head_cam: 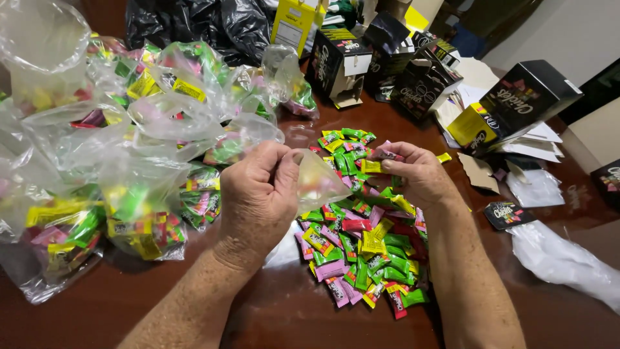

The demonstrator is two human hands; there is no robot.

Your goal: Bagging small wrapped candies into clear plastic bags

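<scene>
- Meanwhile, the left hand (258,194) pinches the mouth of a small clear plastic bag (316,181) above the wooden table (271,310)
- the right hand (416,171) grips a few wrapped candies (387,154) just beside the bag's opening
- loose candy pile (365,239) lies beneath both hands
- filled bags (129,161) sit heaped at left

Dark wooden table (271,317) under loose candies (361,239), filled bags (135,213), black boxes (516,103).
</scene>
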